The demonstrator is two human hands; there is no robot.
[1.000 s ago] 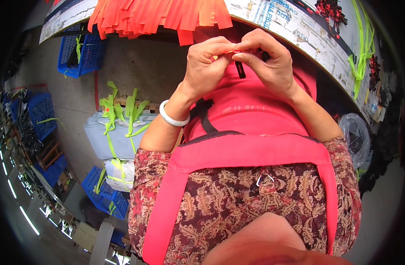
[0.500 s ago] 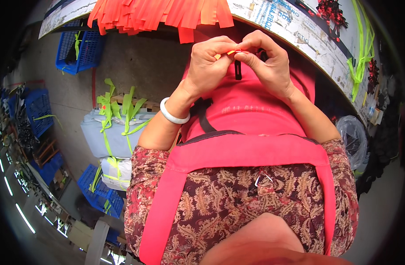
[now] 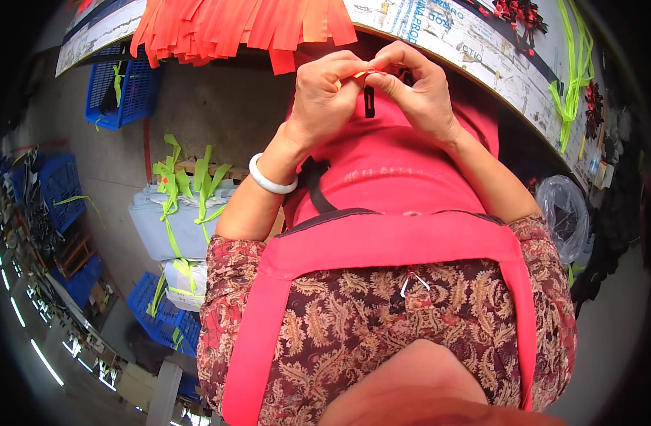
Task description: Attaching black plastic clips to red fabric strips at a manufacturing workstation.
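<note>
In front of my apron (image 3: 389,153), close to the table edge, my two hands meet fingertip to fingertip. My left hand (image 3: 325,99) pinches one end of a small red-orange strip (image 3: 371,72) that has a bit of yellow beside it. The other end is in the thumb and index finger of my right hand (image 3: 419,92). Just below the pinch hangs a narrow black piece with a slot (image 3: 369,103); what it is fixed to is hidden by my fingers. A thick bunch of orange strips (image 3: 233,28) droops over the table edge, left of my hands.
The worn white table (image 3: 439,35) runs along the far side, with red-and-black bundles (image 3: 521,18) and neon-green ties (image 3: 572,92) at right. Blue crates (image 3: 137,92) and a tied grey bundle (image 3: 159,227) stand on the left floor. A clear plastic bag (image 3: 563,216) is at right.
Both hands, still pinching the strip, appear slightly further left and up in the picture; the whole view has shifted a little too. Their grip looks much the same.
</note>
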